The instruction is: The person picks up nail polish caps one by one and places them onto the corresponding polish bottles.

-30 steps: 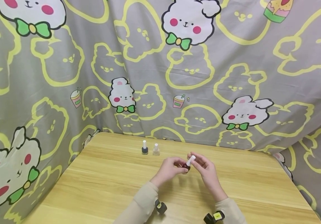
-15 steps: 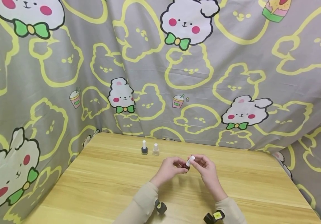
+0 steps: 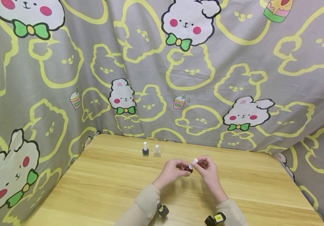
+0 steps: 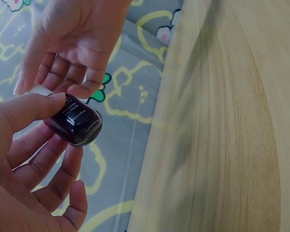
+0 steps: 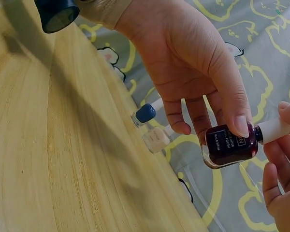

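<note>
My left hand (image 3: 171, 171) grips a nail polish bottle (image 5: 229, 145) of dark red polish, thumb over the label and fingers behind the glass. From the other side my right hand (image 3: 209, 172) pinches the bottle's white cap (image 5: 275, 129) between thumb and fingers. A dark neck shows between glass and cap in the right wrist view. The bottle is held above the table, tilted with its cap up and to the right in the head view. In the left wrist view the right hand's fingers hide part of the cap.
Two more nail polish bottles stand upright at the back of the wooden table (image 3: 108, 175): a dark blue bottle (image 3: 145, 152) and a pale beige bottle (image 3: 157, 153), both white-capped. A patterned grey curtain (image 3: 150, 69) hangs behind the table and along its sides.
The right hand's fingers have curled in and shifted around the cap. The left hand and bottle have barely moved.
</note>
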Available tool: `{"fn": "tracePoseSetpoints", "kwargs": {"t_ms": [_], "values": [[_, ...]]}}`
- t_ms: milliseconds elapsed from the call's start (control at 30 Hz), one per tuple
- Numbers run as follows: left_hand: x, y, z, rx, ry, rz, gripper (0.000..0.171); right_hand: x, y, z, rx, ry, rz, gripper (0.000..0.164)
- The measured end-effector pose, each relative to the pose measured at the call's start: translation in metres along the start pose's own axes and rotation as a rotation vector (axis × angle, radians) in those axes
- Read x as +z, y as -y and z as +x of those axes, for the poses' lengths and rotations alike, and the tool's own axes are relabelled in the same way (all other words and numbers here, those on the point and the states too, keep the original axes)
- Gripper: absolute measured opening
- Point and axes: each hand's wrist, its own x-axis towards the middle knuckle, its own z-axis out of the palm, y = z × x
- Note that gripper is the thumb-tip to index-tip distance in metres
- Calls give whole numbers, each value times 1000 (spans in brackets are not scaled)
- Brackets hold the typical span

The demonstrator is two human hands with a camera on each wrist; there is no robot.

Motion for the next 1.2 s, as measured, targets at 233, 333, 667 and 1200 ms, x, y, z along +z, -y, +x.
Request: {"fn": "tracePoseSetpoints", "kwargs": {"t_ms": [233, 333, 667, 1200], "values": [[0, 0, 0, 0, 2, -1, 21, 0, -1, 0, -6, 3, 9, 27], [0, -1, 0, 5, 0, -3, 22, -1, -1, 0, -19, 25, 19, 29], [-4, -2, 0, 5, -8, -16, 23, -4, -1, -2, -63, 152, 80, 46], [-3, 0, 1, 11, -9, -11, 23, -4, 0, -2, -22, 114, 4, 33]]}}
